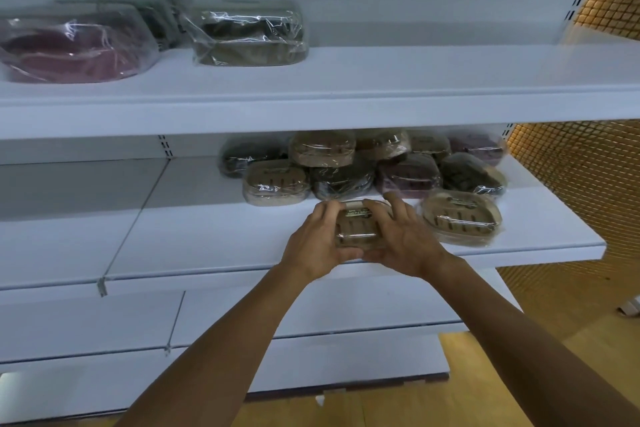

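Soap dish [357, 228] label unreadable, its ends hidden under left hand [317, 241] and right hand [407, 239]; pink pack [69, 48] cut off by left edge; rear packs [152, 10] behind it blurred.

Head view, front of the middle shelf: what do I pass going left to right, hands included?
From the left: wrapped beige soap dish → left hand → held brown soap dish → right hand → wrapped tan soap dish.

Dim, cool, even light; glare on plastic wrap; blurred, wide-angle-bent edges.
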Demonstrator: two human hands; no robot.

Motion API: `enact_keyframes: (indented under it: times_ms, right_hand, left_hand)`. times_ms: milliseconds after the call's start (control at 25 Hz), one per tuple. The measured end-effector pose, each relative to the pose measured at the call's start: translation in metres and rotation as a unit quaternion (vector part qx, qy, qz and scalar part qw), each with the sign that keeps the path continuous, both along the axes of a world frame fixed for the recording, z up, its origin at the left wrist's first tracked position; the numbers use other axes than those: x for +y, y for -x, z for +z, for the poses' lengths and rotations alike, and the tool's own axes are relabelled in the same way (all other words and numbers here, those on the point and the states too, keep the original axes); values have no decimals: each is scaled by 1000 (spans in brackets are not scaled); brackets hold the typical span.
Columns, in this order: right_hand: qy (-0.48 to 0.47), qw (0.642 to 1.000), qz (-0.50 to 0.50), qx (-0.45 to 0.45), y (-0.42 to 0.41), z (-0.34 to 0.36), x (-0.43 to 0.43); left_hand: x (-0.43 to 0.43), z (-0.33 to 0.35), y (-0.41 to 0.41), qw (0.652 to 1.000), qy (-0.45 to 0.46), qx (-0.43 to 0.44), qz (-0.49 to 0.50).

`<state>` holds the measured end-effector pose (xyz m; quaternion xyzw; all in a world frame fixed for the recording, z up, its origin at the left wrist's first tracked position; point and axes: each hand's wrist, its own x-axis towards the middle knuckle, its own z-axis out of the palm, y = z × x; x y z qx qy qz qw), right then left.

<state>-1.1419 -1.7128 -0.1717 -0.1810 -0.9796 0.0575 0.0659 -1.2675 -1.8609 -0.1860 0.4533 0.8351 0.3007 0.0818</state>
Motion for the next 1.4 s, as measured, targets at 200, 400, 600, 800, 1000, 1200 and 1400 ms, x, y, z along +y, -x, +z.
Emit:
enact_keyframes:
  times_ms: [200,400,600,800,1000,1200,1400]
  right_hand:
    - [12,998,52,-22,-10,3,-26]
    - [-3,996,85,20,-26,42,-63]
    - [-21,990,121,62,-48,104,-101]
    - [-37,985,148,80,-64,153,-131]
    - [-83,976,158,128,-73,196,-148]
    - [-103,967,153,176,-56,239,-142]
    - [-105,971,145,159,-17,256,-125]
  left_hand:
    - [-42,6,-4,1000,19,-18,-12]
    - [-94,46,-16,1000,-6,24,-1]
    - [-146,97,-31,997,-54,46,5]
    - [-184,149,-47,993,-58,104,16]
    - [-208,205,-55,984,-78,159,13]
    - [-201,247,-37,974,-99,203,30]
    - [-177,269,-7,962,-28,269,44]
